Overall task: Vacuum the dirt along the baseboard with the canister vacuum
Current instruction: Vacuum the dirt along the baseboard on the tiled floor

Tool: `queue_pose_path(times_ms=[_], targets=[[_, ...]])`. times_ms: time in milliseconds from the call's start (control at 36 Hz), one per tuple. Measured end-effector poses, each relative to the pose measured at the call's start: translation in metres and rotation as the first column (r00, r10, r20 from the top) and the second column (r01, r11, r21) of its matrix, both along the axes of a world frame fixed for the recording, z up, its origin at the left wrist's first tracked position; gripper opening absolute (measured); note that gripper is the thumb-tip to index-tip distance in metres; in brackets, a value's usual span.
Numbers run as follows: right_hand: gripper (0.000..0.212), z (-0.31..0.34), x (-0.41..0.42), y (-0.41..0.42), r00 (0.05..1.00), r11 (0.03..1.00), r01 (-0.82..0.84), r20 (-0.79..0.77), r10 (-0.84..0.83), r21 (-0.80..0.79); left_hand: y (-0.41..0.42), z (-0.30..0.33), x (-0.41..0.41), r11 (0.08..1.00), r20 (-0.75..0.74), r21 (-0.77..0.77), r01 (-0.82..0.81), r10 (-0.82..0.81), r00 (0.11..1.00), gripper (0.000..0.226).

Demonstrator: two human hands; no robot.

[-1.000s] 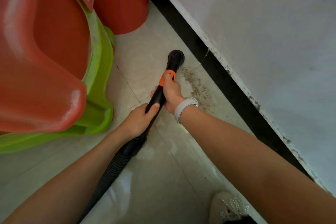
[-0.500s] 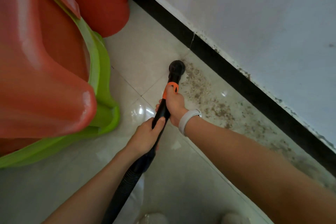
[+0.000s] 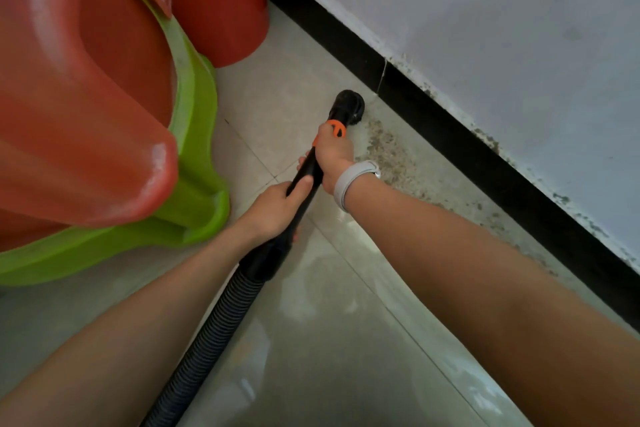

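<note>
A black vacuum wand [image 3: 304, 180] with an orange collar ends in a round black brush nozzle [image 3: 347, 107] that sits on the tiled floor close to the black baseboard [image 3: 450, 139]. My right hand [image 3: 332, 156], with a grey wristband, grips the wand just behind the orange collar. My left hand [image 3: 277, 208] grips the wand lower down, above the ribbed black hose [image 3: 207, 340]. Brown dirt [image 3: 384, 152] lies scattered along the floor by the baseboard, to the right of the nozzle and trailing toward the lower right.
Stacked plastic stools, orange-red [image 3: 79, 87] over green [image 3: 194, 177], crowd the left side. A red plastic bin [image 3: 221, 3] stands at the back beside the baseboard. A stained white wall [image 3: 485, 28] rises above the baseboard. Pale floor tiles [image 3: 346, 340] lie between my arms.
The view has shifted and the nozzle now sits closer to the baseboard, at the far end of the dirt streak. Both hands keep their grip on the wand.
</note>
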State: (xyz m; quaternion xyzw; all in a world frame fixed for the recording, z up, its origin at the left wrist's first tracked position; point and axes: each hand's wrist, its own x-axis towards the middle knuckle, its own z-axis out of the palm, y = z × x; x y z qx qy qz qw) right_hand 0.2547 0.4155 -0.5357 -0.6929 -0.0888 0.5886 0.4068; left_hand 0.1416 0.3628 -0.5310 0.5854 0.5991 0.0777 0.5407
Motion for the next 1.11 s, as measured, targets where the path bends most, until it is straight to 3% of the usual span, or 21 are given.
queue_pose_path(times_ms=[222, 389, 556, 1111], targets=[[0.028, -0.006, 0.03, 0.022, 0.998, 0.999, 0.033, 0.045, -0.032, -0.01, 0.022, -0.002, 0.032, 0.998, 0.054, -0.053, 0.033, -0.03, 0.998, 0.051], [0.044, -0.015, 0.021, 0.006, 0.996, 0.999, 0.046, 0.079, -0.044, -0.014, 0.012, -0.008, 0.025, 0.996, 0.026, -0.045, 0.072, -0.071, 0.997, 0.048], [0.029, -0.013, 0.029, -0.008, 0.99, 0.99, 0.139, 0.011, -0.139, -0.002, 0.002, -0.008, 0.026, 0.993, 0.047, -0.052, 0.109, -0.107, 0.993, 0.045], [0.035, -0.006, 0.046, -0.068, 0.967, 0.968, 0.249, 0.061, -0.247, -0.039, -0.035, -0.002, 0.034, 0.96, 0.109, -0.143, 0.242, -0.228, 0.968, 0.044]])
